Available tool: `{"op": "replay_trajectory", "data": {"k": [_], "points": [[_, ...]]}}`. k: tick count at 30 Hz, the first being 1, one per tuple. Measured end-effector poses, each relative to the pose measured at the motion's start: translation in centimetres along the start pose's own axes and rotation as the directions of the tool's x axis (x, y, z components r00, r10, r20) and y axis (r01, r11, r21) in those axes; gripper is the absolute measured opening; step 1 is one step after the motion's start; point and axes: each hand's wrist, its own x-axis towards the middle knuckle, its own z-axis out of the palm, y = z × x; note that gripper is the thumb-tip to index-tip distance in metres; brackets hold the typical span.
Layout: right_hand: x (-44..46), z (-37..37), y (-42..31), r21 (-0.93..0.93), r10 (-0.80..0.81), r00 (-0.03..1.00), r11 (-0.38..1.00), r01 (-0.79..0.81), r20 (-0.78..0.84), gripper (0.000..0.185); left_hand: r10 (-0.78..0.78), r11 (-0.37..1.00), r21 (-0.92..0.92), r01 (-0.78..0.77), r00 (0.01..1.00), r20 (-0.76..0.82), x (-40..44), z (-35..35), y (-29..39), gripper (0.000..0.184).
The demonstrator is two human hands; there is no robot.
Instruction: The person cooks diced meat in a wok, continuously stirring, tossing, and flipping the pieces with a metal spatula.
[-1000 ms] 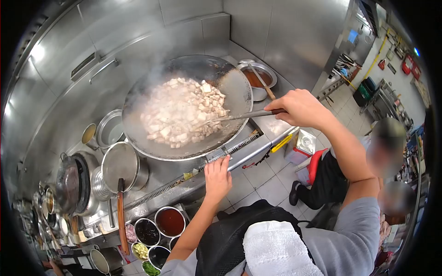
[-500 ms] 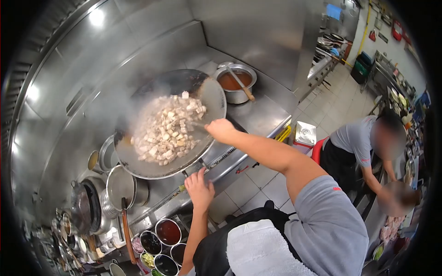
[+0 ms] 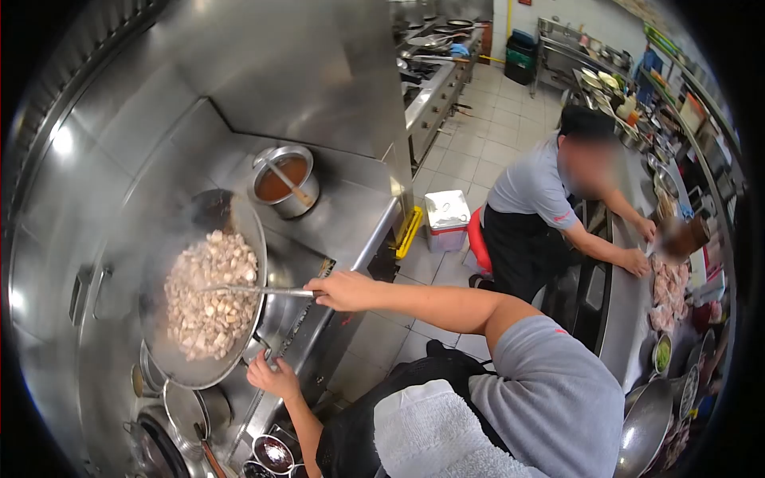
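A large wok [image 3: 256,239] holds a steaming heap of pale diced pieces [image 3: 209,307], perhaps meat or tofu. My right hand [image 3: 351,291] is closed around the end of a long metal wok spatula [image 3: 275,291]. Its far end reaches into the pieces, so the head's shape is partly hidden. My left hand [image 3: 272,377] is by the wok's near rim, just below its small loop handle [image 3: 256,348]. The left fingers are spread, and nothing shows in them.
A pot of reddish-brown liquid [image 3: 295,199] with a ladle stands behind the wok. More pots [image 3: 187,406] and a sauce container [image 3: 273,454] sit nearer. At right, a co-worker [image 3: 526,191] works over raw meat [image 3: 668,295]. A lidded box [image 3: 448,215] stands on the floor.
The view has swung right, bringing more of the co-worker and the floor into sight. My right hand has drawn back from the wok with the spatula; more of its handle shows. The left stays near the rim.
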Motion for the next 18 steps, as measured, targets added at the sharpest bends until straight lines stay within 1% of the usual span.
{"op": "replay_trajectory", "data": {"k": [1, 2, 3, 5, 7, 9, 10, 11, 12, 13, 14, 15, 16, 17, 18], "points": [[-0.1, 0.1, 0.3, 0.001, 0.004, 1.0, 1.0, -0.004, -0.018, 0.043, -0.004, 1.0, 0.022, 0.005, 0.999, -0.036, -0.2, 0.2, -0.1, 0.04], [0.6, 0.3, 0.7, 0.011, -0.029, 0.999, 1.0, 0.029, -0.033, 0.045, -0.007, 0.999, 0.038, 0.01, 0.997, -0.075, -0.2, 0.6, 0.1, 0.038], [1.4, 0.4, 1.0, 0.02, -0.057, 0.997, 0.998, 0.058, -0.051, 0.048, 0.013, 1.0, 0.02, -0.012, 0.997, -0.075, -0.2, 0.9, 0.3, 0.038], [3.2, 0.6, 0.5, 0.209, -0.188, 0.976, 0.956, 0.207, -0.105, 0.058, -0.027, 0.998, 0.05, 0.03, 0.998, -0.055, -0.6, 0.8, 0.5, 0.035], [4.5, 2.5, 1.5, 0.267, -0.325, 0.918, 0.886, 0.379, -0.227, 0.068, -0.007, 0.999, 0.04, 0.009, 0.998, -0.057, -1.3, 1.2, -0.3, 0.034], [1.4, 0.2, 1.2, 0.329, -0.304, 0.945, 0.886, 0.326, -0.117, 0.074, -0.013, 0.999, 0.05, 0.017, 0.997, -0.07, -0.8, 2.1, 0.1, 0.034], [-0.7, -0.6, 2.4, 0.195, -0.388, 0.915, 0.894, 0.404, -0.113, 0.068, -0.019, 0.997, 0.071, 0.024, 0.997, -0.07, -0.9, 2.0, 0.1, 0.032], [-3.0, -2.0, 4.3, 0.226, -0.313, 0.945, 0.931, 0.286, 0.096, 0.063, -0.028, 0.995, 0.097, 0.035, 0.997, -0.067, -1.3, 1.6, 0.1, 0.031], [-5.7, -3.2, 6.5, 0.231, -0.23, 0.924, 0.959, 0.162, 0.305, 0.059, -0.04, 0.996, 0.081, 0.045, 0.997, -0.07, -1.1, 1.2, 0.8, 0.028], [-8.6, -2.0, 11.5, 0.186, -0.301, 0.923, 0.947, 0.26, 0.242, 0.054, -0.053, 0.994, 0.091, 0.06, 0.996, -0.07, -1.1, 1.4, 1.1, 0.028], [-12.7, -2.2, 15.4, 0.107, -0.163, 0.937, 0.985, 0.136, 0.309, 0.051, -0.052, 0.994, 0.091, 0.06, 0.995, -0.081, -1.1, 1.5, 1.1, 0.028], [-17.8, 0.7, 22.8, -0.069, -0.058, 0.97, 0.995, 0.076, 0.237, 0.047, -0.048, 0.994, 0.092, 0.056, 0.995, -0.088, -1.1, 1.5, 1.0, 0.028], [-23.2, 0.7, 25.2, -0.394, 0.414, 0.834, 0.88, -0.264, 0.365, 0.05, -0.048, 0.993, 0.1, 0.058, 0.994, -0.099, -1.0, 1.8, 0.8, 0.029], [-29.3, 2.4, 29.3, -0.557, 0.62, 0.719, 0.734, -0.389, 0.315, 0.039, -0.053, 0.993, 0.105, 0.062, 0.995, -0.087, -0.9, 1.8, 0.6, 0.029], [-36.7, 4.7, 32.0, -0.69, 0.611, 0.774, 0.632, -0.354, 0.163, 0.026, -0.048, 0.993, 0.107, 0.058, 0.995, -0.09, -0.9, 1.9, 0.5, 0.028]]}}
